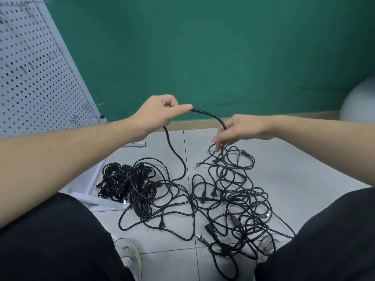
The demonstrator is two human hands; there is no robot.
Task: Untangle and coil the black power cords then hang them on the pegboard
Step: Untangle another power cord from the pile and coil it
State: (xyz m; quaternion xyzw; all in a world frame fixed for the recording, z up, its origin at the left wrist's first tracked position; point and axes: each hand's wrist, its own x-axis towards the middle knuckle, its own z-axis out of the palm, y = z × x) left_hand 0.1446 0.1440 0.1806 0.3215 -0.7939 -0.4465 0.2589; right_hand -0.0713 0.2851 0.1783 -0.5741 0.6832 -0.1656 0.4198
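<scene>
Floor [284, 159] tangle [233, 195]; both hands [160, 112] [239, 128] apparently pinch one cord [211, 115].

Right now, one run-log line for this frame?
stage: untangling | left hand: grips cord | right hand: grips same cord | tangle: on floor | coiled bundles: by pegboard base | hung: none seen

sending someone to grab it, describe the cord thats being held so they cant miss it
Look above the grey tiled floor, in front of the green wall. The held cord arches between the left hand and right hand. Unlike the tangle and the coiled bundles lying on the floor, it alone is lifted.
</scene>
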